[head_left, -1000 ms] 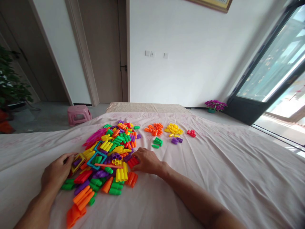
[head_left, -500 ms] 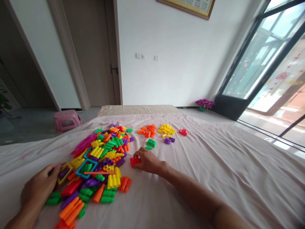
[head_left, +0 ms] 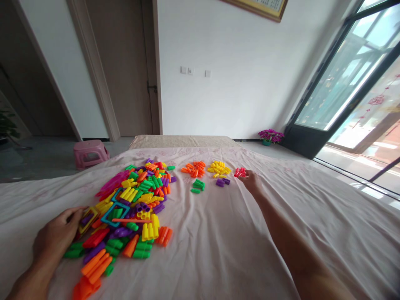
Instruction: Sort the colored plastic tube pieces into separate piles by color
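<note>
- Pale cloth (head_left: 225,233), full of folds, covers the wide surface before the person; its near edge is out of view.
- White wall (head_left: 237,91) stands behind; a picture frame (head_left: 268,14) hangs high on it, and only its lower part is visible, the rest is cut off.
- Glass door (head_left: 331,91) at the far right is cut off also, and strong light makes the things beyond it difficult to distinguish.
- Heap of plastic pieces (head_left: 140,196) lies on the cloth at the left, in green, yellow, orange, purple and red; pieces cover one another, so the lower ones are hidden.
- Left hand (head_left: 56,237) is at the left side of this heap, its curled fingers against a yellow frame (head_left: 84,228); fingertips are partly hidden, and I am not able to say whether they grip it.
- Right hand (head_left: 252,181) is stretched far forward, its bent fingers at the red pieces (head_left: 239,171); it hides some of them, and whether it grips any piece is impossible to see.
- Orange group (head_left: 196,169) and yellow group (head_left: 219,167) lie apart from the heap, side by side.
- Green group (head_left: 198,185) and purple pieces (head_left: 221,182) lie nearer to the person; their exact number is hard to count.
</note>
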Action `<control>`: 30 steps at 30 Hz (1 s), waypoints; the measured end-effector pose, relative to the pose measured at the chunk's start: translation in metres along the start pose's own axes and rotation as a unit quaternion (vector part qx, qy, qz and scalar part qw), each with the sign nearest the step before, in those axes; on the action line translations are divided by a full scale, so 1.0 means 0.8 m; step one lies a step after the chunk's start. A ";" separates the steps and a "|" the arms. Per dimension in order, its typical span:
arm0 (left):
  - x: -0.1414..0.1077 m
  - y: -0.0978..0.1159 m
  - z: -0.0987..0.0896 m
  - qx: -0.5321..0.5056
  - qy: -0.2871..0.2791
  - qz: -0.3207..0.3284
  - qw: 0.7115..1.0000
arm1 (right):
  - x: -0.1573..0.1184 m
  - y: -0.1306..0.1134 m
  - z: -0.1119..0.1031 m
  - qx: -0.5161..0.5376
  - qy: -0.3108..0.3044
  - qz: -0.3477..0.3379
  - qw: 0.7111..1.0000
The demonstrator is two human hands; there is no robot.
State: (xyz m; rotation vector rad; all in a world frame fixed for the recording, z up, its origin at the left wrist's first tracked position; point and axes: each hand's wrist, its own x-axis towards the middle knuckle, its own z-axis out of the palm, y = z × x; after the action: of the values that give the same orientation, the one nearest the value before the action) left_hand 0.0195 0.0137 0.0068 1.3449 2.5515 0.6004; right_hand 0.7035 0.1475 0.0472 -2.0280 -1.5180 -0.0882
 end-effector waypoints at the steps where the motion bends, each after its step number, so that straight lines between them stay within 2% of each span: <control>1: -0.001 0.000 0.000 0.003 -0.001 -0.010 1.000 | 0.003 0.005 -0.002 -0.005 0.011 0.012 1.000; 4: -0.004 0.004 -0.003 0.007 -0.005 -0.032 0.999 | -0.007 -0.015 0.000 0.029 0.014 0.008 0.999; 7: -0.008 0.007 -0.006 0.000 0.004 -0.020 1.000 | -0.049 -0.077 0.009 0.126 -0.078 -0.084 0.985; 9: -0.011 0.009 -0.008 -0.001 0.008 -0.019 1.000 | -0.091 -0.129 0.014 0.171 -0.163 -0.192 0.953; 11: -0.012 0.009 -0.009 -0.001 0.003 -0.020 1.000 | -0.137 -0.178 0.017 0.211 -0.251 -0.285 0.901; 12: -0.013 0.009 -0.009 0.000 0.001 -0.020 1.000 | -0.159 -0.199 0.018 0.230 -0.293 -0.310 0.874; 14: -0.013 0.008 -0.008 -0.001 -0.004 -0.019 1.000 | -0.197 -0.232 0.018 0.245 -0.342 -0.354 0.835; 16: -0.012 0.006 -0.007 -0.003 -0.006 -0.018 1.000 | -0.223 -0.253 0.016 0.237 -0.358 -0.420 0.799; 19: -0.010 0.006 -0.006 -0.004 -0.007 -0.020 1.000 | -0.240 -0.271 0.015 0.206 -0.360 -0.508 0.755; 21: -0.010 0.006 -0.006 -0.004 -0.007 -0.020 1.000 | -0.241 -0.277 0.015 0.182 -0.368 -0.525 0.746; 25: -0.009 0.006 -0.005 -0.008 -0.009 -0.021 1.000 | -0.234 -0.277 0.019 0.169 -0.388 -0.502 0.755; 30: -0.008 0.006 -0.005 -0.016 -0.007 -0.021 1.000 | -0.233 -0.266 0.028 0.217 -0.405 -0.424 0.780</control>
State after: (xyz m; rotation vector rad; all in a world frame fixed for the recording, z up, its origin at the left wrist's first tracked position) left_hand 0.0252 0.0097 0.0123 1.2767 2.5415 0.6178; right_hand 0.4430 0.0356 0.0445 -0.8650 -2.5754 0.8041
